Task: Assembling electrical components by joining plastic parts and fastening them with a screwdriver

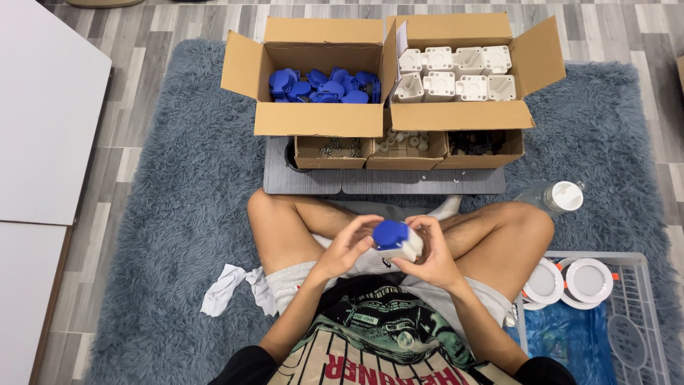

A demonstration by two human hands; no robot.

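Blue cap point(390, 233) is pressed onto a white housing point(407, 249), gripped over the lap by the left hand point(347, 249) and right hand point(427, 257). Finished lamps point(588, 279) are stacked in the crate point(641, 265); many caps point(324, 85) and housings point(456, 75) are left boxed.

Person seen from above, with bare forearms and bare legs, wearing light grey shorts point(299, 279), a black short-sleeved T-shirt point(385, 335) with a green, cream and red printed graphic, and white socks point(447, 207).
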